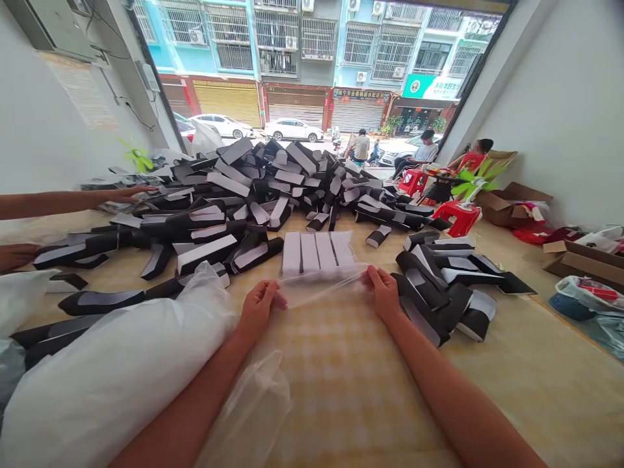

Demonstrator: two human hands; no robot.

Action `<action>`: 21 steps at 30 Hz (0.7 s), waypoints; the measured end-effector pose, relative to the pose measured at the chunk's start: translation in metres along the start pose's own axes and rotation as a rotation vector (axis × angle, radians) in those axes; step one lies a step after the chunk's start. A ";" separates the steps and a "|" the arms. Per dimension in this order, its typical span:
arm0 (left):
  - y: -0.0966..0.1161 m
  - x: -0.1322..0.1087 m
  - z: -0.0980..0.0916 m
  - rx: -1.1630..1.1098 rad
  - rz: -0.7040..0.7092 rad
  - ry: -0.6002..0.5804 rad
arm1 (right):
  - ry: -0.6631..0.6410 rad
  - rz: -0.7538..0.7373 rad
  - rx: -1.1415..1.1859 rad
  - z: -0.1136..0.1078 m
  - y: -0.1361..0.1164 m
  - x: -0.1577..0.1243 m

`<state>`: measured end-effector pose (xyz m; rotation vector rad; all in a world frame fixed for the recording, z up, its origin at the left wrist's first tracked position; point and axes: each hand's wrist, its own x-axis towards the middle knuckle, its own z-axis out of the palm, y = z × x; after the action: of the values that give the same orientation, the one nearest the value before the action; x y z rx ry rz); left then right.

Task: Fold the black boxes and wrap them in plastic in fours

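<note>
A clear plastic bag point(319, 286) is stretched between my two hands above the yellow checked tabletop point(336, 377). Several white blocks with dark gaps between them point(316, 252) lie side by side in its far part. My left hand point(260, 307) pinches the near left corner of the bag. At the near right corner, my right hand point(383, 291) grips the edge between thumb and fingers. A group of black-and-white folded pieces point(439, 286) lies just right of my right hand. Below my left forearm rests a loose sheet of clear plastic point(258, 409).
A large heap of black-and-white pieces point(273, 175) covers the far table. A bulky white plastic bag point(121, 383) lies at left, near another person's hand point(129, 194). Red stools point(458, 218), a green fan point(475, 185) and cardboard boxes point(514, 205) stand at right.
</note>
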<state>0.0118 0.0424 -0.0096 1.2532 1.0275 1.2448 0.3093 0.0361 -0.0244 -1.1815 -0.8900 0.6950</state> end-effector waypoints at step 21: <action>-0.001 0.000 -0.001 0.084 0.095 0.053 | 0.056 -0.300 -0.241 -0.002 0.003 -0.003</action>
<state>0.0112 0.0426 -0.0105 1.3529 1.0781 1.3248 0.3094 0.0330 -0.0286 -1.2388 -1.0978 0.3159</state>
